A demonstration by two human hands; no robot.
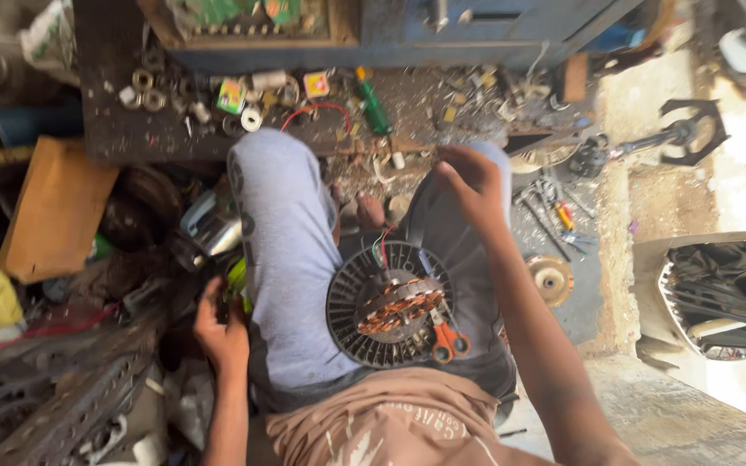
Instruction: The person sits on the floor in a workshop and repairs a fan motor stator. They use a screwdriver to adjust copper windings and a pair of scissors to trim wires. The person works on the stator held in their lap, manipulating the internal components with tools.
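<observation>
Head view looks straight down on a seated person's lap, with the cluttered dark worktop beyond the knees, where bearings, tape rolls and a green screwdriver lie scattered within arm's reach. Resting on the right thigh, below and inward of the right hand's grip, sits the black round motor housing, open face up so the copper windings are exposed; the lap seems to serve as a cradle that keeps it level. Orange-handled scissors lie across its near rim, close by. Thin red and green wires rise from the housing toward the right hand, whose fingers are curled narrow near the worktop edge; whether they pinch a wire end I cannot tell. The left hand hangs beside the left thigh, fingers closed around something yellow-green, partly hidden.
</observation>
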